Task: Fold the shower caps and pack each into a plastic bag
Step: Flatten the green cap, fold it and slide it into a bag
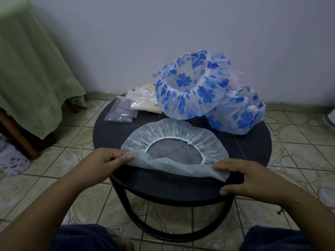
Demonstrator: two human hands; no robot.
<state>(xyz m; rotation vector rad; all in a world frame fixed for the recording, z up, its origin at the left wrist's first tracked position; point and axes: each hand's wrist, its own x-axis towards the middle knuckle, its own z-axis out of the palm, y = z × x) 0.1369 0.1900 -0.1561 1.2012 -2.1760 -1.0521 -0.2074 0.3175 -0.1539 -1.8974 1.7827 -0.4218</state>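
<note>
- Folding looks like the step in hand: the green-patterned shower cap (172,140) lies flat, opening up, on the near half of the round dark table (253,147), and its near edge is lifted off the tabletop.
- The left hand (107,160) pinches the cap's near-left edge between thumb and curled fingers, at about 8 o'clock on the cap.
- The right hand (248,176) lies on the near-right edge at about 4 o'clock, fingers fairly straight over the plastic and thumb down by the table rim; whether the thumb grips the plastic from beneath I cannot tell.
- The relation that matters: the bulk of the cap lies at 12 o'clock from both hands, away from the person, and the raised edge runs from 9 to 3 o'clock between them. A fold would likely carry that edge forward over the elastic ring. Both hands are equally near, one at each end.
- The cap is thin, translucent white plastic with small green sprigs, gathered into pleats around a white elastic ring; the dark table shows through the opening. It looks limp and likely to slide or spring back.
- At 12 to 2 o'clock on the table, two blue-flowered shower caps (192,84) sit puffed up, unfolded, touching each other.
- At 10 to 11 o'clock lie clear plastic bags (120,113), beside packets (145,100) that look already filled, well apart from the hands.
</note>
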